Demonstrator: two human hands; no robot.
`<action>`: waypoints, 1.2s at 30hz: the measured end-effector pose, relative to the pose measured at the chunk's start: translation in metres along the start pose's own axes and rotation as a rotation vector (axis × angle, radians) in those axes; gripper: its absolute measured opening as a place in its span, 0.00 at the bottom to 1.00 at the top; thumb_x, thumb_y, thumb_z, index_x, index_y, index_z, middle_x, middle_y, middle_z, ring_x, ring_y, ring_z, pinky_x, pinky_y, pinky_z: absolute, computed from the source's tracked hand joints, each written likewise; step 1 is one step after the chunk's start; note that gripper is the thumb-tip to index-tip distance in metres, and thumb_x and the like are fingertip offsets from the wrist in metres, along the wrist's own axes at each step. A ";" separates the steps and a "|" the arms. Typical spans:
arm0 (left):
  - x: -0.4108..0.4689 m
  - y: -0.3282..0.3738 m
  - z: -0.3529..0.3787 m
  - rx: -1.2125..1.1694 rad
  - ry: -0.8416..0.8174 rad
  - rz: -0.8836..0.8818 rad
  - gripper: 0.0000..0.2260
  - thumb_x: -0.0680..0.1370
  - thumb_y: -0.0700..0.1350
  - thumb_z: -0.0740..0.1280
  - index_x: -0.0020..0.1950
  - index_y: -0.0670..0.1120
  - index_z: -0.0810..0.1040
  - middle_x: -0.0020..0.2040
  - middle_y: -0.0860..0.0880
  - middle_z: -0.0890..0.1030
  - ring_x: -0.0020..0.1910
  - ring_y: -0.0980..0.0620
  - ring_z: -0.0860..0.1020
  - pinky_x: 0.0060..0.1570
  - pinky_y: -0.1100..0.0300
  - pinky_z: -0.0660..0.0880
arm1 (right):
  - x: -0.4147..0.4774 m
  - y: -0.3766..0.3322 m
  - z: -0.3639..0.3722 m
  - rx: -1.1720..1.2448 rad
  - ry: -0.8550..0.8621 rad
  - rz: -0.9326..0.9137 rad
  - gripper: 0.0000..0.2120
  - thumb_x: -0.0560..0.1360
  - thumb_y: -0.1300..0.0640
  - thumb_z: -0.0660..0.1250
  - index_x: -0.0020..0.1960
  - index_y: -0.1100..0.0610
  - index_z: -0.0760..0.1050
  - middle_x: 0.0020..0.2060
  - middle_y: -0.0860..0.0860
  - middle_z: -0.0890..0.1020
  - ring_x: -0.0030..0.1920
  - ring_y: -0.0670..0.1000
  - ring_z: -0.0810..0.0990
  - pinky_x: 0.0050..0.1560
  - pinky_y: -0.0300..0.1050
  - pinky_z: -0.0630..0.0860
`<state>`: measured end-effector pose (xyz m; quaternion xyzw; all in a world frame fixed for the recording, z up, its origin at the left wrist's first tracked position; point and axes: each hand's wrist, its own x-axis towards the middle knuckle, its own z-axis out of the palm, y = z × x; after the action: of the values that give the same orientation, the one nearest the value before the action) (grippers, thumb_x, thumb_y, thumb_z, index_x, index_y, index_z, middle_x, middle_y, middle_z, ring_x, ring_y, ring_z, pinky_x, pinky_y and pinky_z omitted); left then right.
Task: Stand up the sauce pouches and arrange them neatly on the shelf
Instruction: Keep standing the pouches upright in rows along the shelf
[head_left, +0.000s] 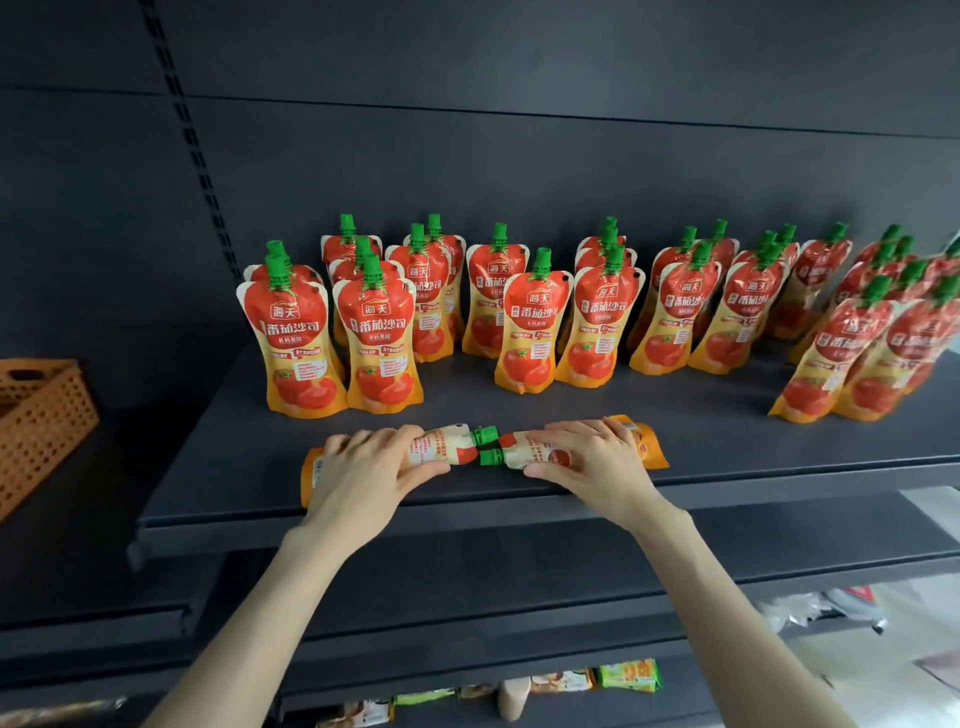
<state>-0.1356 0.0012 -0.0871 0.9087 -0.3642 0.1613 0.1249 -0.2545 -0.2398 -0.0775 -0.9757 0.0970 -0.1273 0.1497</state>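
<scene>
red-orange pouches (379, 332), green caps (371, 270)

dark shelf (727, 441), standing pouches (382, 338), two lying pouches (644, 441)

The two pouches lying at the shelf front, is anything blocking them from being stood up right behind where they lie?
Nothing visible does. The left hand and right hand each hold one lying pouch, and the shelf behind them is bare.

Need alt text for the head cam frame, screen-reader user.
Two bare hands each grip a sauce pouch lying flat at the shelf's front edge, left hand and right hand, green caps meeting in the middle. Behind them, rows of red-and-orange tomato pouches stand upright; a wicker basket sits far left.
</scene>
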 end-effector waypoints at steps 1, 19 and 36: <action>0.002 0.003 -0.002 -0.042 0.005 -0.002 0.37 0.72 0.73 0.38 0.57 0.52 0.75 0.48 0.53 0.83 0.46 0.47 0.80 0.45 0.52 0.71 | -0.001 0.000 0.001 0.010 0.043 -0.016 0.33 0.67 0.26 0.52 0.62 0.42 0.76 0.61 0.44 0.78 0.65 0.50 0.72 0.66 0.48 0.57; 0.084 0.166 0.014 -1.282 0.299 -0.326 0.16 0.75 0.58 0.51 0.48 0.55 0.75 0.44 0.59 0.80 0.45 0.63 0.80 0.42 0.72 0.75 | 0.016 0.073 -0.070 1.174 0.538 0.223 0.20 0.81 0.50 0.51 0.44 0.56 0.79 0.37 0.47 0.85 0.42 0.45 0.84 0.38 0.34 0.78; 0.109 0.195 0.069 -1.140 -0.068 -0.285 0.19 0.71 0.46 0.72 0.60 0.53 0.73 0.53 0.60 0.80 0.52 0.64 0.78 0.50 0.70 0.74 | 0.020 0.163 -0.053 1.223 0.151 0.106 0.18 0.75 0.56 0.66 0.64 0.55 0.71 0.56 0.51 0.81 0.55 0.48 0.81 0.48 0.38 0.78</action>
<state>-0.1836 -0.2275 -0.0873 0.7428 -0.2716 -0.1077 0.6025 -0.2747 -0.4114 -0.0761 -0.6954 0.0650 -0.2209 0.6808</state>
